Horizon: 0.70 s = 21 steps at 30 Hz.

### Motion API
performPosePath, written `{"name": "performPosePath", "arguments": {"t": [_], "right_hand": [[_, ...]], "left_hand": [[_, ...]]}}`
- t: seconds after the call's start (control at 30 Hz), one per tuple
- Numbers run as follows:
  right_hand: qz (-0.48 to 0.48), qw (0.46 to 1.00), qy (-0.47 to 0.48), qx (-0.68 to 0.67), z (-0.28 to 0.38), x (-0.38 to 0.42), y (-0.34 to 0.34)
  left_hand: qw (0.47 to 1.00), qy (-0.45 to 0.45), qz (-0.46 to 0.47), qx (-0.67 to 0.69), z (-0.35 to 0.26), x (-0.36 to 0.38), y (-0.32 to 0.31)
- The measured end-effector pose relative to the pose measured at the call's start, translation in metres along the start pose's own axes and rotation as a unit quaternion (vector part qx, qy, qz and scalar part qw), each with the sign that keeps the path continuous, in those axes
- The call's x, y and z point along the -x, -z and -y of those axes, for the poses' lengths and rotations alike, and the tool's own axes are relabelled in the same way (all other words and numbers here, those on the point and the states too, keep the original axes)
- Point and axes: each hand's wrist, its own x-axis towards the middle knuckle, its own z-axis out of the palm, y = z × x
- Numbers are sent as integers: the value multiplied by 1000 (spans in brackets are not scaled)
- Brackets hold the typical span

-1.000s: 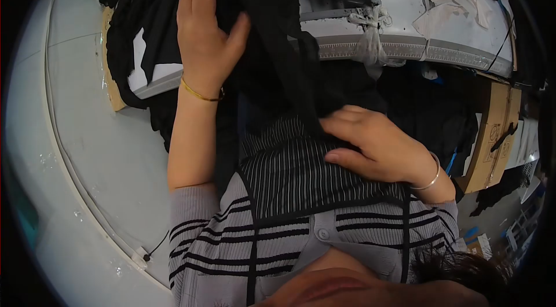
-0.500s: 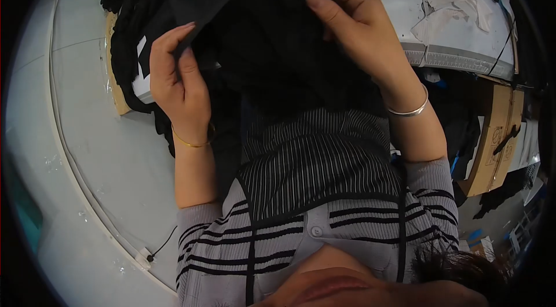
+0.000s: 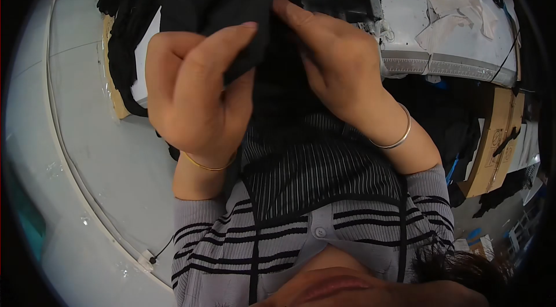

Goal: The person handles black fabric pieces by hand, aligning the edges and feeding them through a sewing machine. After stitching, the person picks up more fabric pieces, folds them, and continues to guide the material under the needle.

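Note:
Black cloth (image 3: 223, 3) hangs in folds between my two hands and runs down towards the striped apron on my lap. My left hand (image 3: 202, 87), with a gold bangle at the wrist, pinches a fold of it between thumb and fingers. On the other side my right hand (image 3: 330, 55), wearing a silver bangle, holds the cloth's upper edge near its fingertips. Part of the right fingers is hidden by dark fabric. Both hands are raised close to the camera, a short way apart.
A white machine bed with a ruler strip (image 3: 452, 67) lies at the upper right, with pale fabric scraps (image 3: 457, 15) on it. Right of me stands a cardboard box (image 3: 497, 139). More black fabric (image 3: 124, 35) is piled at the upper left. A cable runs along the left floor.
Both hands have come closer together and the left one nearer the camera. The cloth has shifted left, uncovering a dark machine part beside my right hand.

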Motion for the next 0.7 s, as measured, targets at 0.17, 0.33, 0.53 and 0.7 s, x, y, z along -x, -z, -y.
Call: {"name": "performPosePath", "arguments": {"t": [0.17,0.33,0.53,0.7], "right_hand": [[-37,998,-27,30,10,5,1],[16,929,-297,-221,23,13,10],[6,918,-295,-265,20,12,10],[-7,929,-272,-251,17,14,7]], "left_hand": [[994,-101,15,31,2,7,-32],[995,-89,-6,46,8,9,-55],[987,-93,-6,133,15,1,-44],[991,-60,26,115,12,13,-48]]}}
